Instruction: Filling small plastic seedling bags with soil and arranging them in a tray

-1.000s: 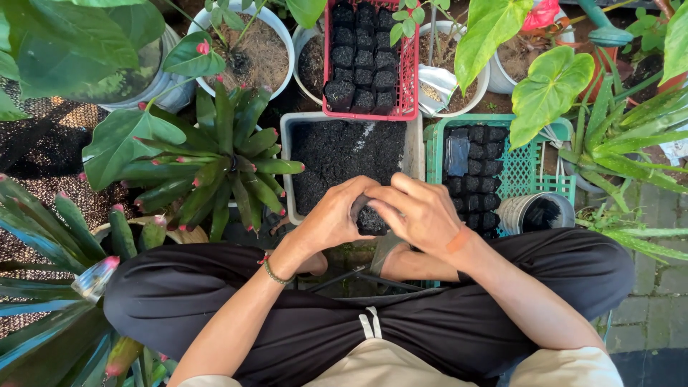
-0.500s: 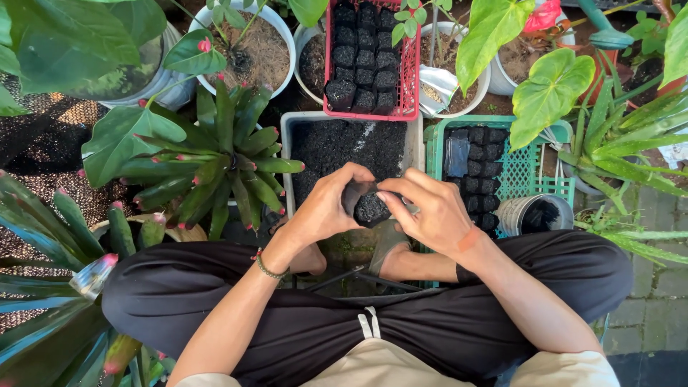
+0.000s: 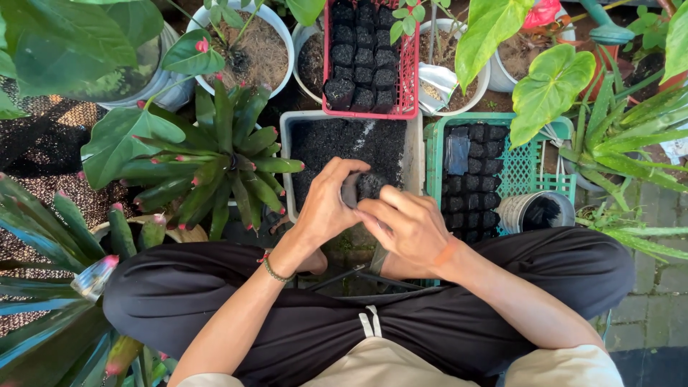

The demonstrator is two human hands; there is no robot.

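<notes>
Right now, both hands: I'm holding a small black soil-filled bag [image 3: 368, 186] just over the near edge of the grey soil tub [image 3: 415, 143].
Left hand [image 3: 326, 208]: I'm curling my fingers round the bag's left side, gripping it.
Right hand [image 3: 405, 226]: I'm pressing its fingers against the bag from below and right.
Hidden: my hands are covering most of the bag.
Red crate [image 3: 408, 72]: sitting beyond the tub, holding rows of black bags.
Green crate [image 3: 527, 168]: sitting right of the tub, partly filled, leaves overlapping it.

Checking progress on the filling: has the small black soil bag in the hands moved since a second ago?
Yes. The small black soil bag has risen away from the lap, now over the grey soil tub's near edge.
</notes>
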